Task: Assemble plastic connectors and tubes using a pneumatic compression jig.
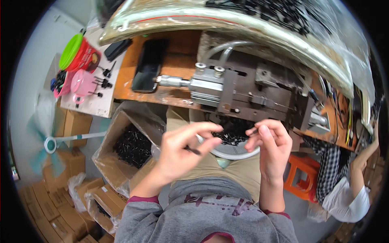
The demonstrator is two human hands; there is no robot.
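My left hand [178, 152] is raised over my lap, thumb and forefinger apart, with a small black slender part [193, 150] held against the palm by the curled fingers. My right hand [273, 148] is level with it, fingers bent and thumb pressed in, gripping a small dark piece [254, 131] at the fingertips; its exact kind is too small to tell. Between and beyond the hands, a white basket [235, 154] holds many small black parts. Just past it, on the bench edge, sits a metal fixture with an air cylinder [206, 87], which neither hand touches.
A phone [149, 67] lies on the wooden bench. At left are a carton [105, 156] of black parts, a red bucket [86, 54], a pink cup [83, 83] and a fan [50, 144]. A clear-lined tray [170, 20] spans the back. An orange stool [300, 178] and another person [348, 202] are right.
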